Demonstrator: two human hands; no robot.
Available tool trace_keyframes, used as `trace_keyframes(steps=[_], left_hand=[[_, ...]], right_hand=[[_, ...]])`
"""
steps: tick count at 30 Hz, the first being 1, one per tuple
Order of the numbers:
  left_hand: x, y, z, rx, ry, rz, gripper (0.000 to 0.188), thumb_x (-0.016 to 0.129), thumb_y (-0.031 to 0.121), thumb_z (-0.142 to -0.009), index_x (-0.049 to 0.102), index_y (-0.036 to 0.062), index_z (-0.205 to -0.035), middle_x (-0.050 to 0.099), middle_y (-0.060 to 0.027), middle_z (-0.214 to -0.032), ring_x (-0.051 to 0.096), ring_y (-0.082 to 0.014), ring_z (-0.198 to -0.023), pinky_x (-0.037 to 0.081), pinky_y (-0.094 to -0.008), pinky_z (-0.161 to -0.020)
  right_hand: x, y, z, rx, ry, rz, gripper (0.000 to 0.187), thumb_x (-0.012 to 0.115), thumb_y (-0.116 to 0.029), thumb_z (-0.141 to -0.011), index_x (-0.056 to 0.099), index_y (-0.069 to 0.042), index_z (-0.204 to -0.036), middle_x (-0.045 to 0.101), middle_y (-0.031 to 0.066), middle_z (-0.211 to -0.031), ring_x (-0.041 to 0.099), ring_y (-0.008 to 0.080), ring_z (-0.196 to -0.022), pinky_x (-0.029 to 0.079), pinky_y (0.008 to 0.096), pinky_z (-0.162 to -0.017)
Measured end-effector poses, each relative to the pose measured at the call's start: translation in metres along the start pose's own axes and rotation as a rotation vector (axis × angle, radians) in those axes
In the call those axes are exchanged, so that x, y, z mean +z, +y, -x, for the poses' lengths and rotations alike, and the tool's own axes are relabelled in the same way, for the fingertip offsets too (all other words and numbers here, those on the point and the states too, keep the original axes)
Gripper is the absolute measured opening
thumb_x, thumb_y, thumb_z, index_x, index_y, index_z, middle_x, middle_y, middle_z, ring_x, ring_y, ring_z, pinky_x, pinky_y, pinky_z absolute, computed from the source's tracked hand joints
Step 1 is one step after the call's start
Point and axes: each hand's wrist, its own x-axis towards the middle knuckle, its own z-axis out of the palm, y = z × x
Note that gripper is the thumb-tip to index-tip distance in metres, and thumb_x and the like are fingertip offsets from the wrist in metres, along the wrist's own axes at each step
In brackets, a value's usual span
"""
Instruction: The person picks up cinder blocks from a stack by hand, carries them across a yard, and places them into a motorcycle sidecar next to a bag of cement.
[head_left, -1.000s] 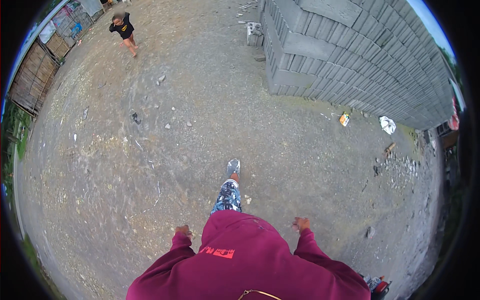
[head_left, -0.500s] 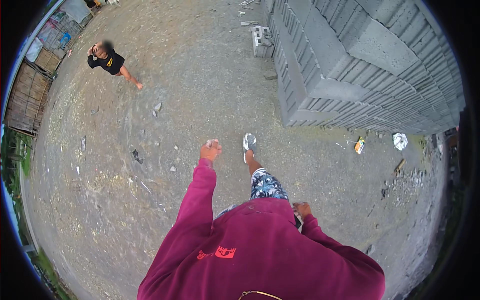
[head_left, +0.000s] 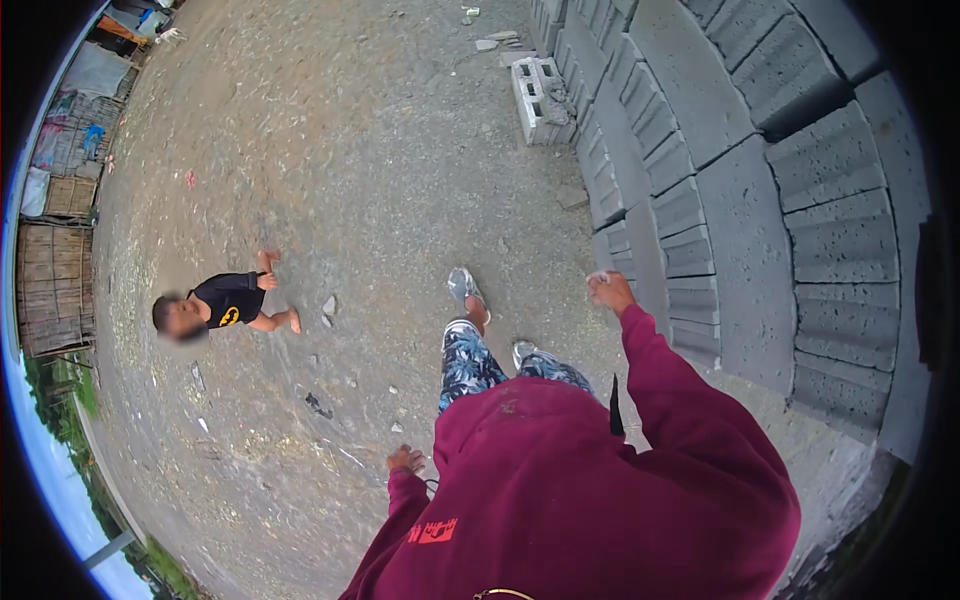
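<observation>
I stand on bare gravel ground in a maroon hooded top and patterned trousers. My right hand swings forward at the end of its sleeve, close to the near edge of a tall stack of grey concrete blocks; its fingers are curled and a small pale bit shows at the fingertips, too small to make out. My left hand hangs back by my hip, fingers loose, with nothing in it. One grey shoe is stepped forward; the other is beneath me.
A small person in a black shirt is on the gravel to my left. One loose hollow block lies ahead beside the stack. A wooden fence and hung cloths line the far left. Small stones and litter dot the ground.
My left arm has swung back to my hip and my right arm has swung forward. The view has turned, so the block stack is much closer on my right and the small person nearer.
</observation>
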Motion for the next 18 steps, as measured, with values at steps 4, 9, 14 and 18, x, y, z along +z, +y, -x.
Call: trace_keyframes(steps=[4,9,14,18], left_hand=[[0.068,0.110,-0.048,-0.101,0.393,-0.394,0.043,0.049,0.037,-0.089,0.050,0.0091,-0.122,0.062,-0.0177,-0.107,0.060,-0.0261,-0.091,0.048,-0.0456,-0.069],[0.242,0.338,-0.089,0.286,0.308,-0.403,0.028,0.052,0.032,-0.091,0.058,0.0057,-0.100,0.066,-0.0123,-0.084,0.061,-0.0178,-0.062,0.047,-0.0308,-0.047],[0.452,0.553,-0.040,0.577,0.164,-0.529,0.047,0.056,0.041,-0.091,0.057,0.0040,-0.121,0.067,-0.0126,-0.099,0.066,-0.0183,-0.082,0.051,-0.0287,-0.064],[0.555,0.622,-0.070,0.664,0.193,-0.626,0.051,0.056,0.043,-0.092,0.056,0.0023,-0.122,0.067,-0.0133,-0.102,0.065,-0.0190,-0.088,0.051,-0.0294,-0.069]], right_hand=[[0.020,-0.113,-0.155,0.014,-0.020,-0.039,0.033,0.061,-0.030,-0.083,0.068,-0.002,-0.100,0.069,0.0132,-0.083,0.067,0.0218,-0.076,0.051,0.0341,-0.068],[0.015,-0.108,-0.290,0.029,0.067,0.471,0.034,0.062,-0.034,-0.081,0.068,-0.003,-0.092,0.067,0.0151,-0.078,0.065,0.0282,-0.074,0.051,0.0390,-0.070],[-0.014,-0.174,-0.436,0.155,0.096,0.596,0.041,0.060,-0.042,-0.080,0.066,-0.006,-0.098,0.065,0.0191,-0.097,0.061,0.0385,-0.095,0.048,0.0440,-0.083],[-0.027,-0.219,-0.605,0.115,0.111,0.699,0.047,0.057,-0.044,-0.082,0.064,-0.005,-0.108,0.064,0.0175,-0.110,0.059,0.0350,-0.104,0.045,0.0442,-0.091]])
